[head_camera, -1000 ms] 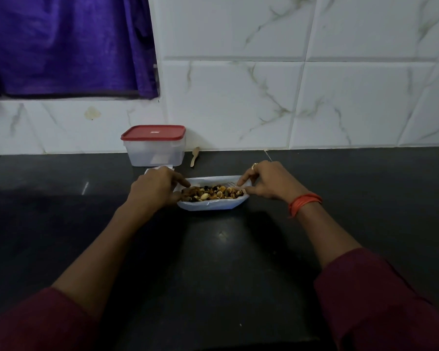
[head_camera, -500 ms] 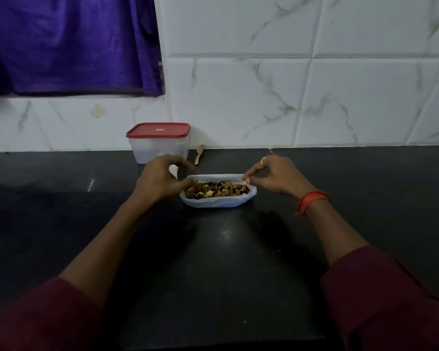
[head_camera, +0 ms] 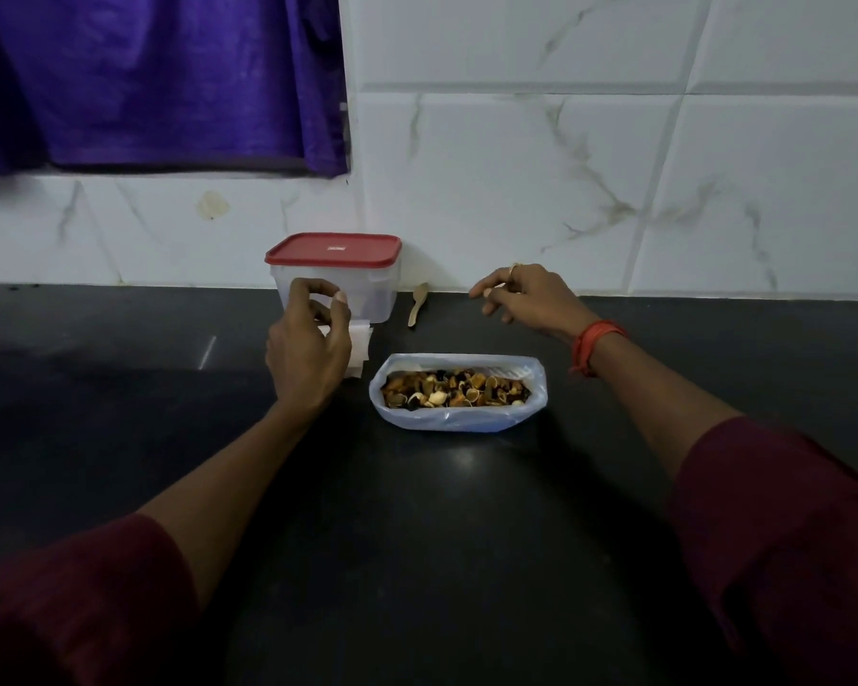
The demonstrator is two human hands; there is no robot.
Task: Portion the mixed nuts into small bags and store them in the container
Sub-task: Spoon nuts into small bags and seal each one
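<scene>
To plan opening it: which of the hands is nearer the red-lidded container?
Left. The left hand is just in front of the container; the right hand is beyond the spoon.

Left hand (head_camera: 308,351), perhaps on small bags (head_camera: 359,345)

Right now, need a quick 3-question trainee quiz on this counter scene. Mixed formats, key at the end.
1. True or false: the red lid is on the container.
2. Where is the wooden spoon?
A) inside the container
B) on the counter, right of the container
C) on top of the lid
3. Fill in: the small white bags lie partly under the ___ hand.

Key: 1 true; 2 B; 3 left hand.
</scene>
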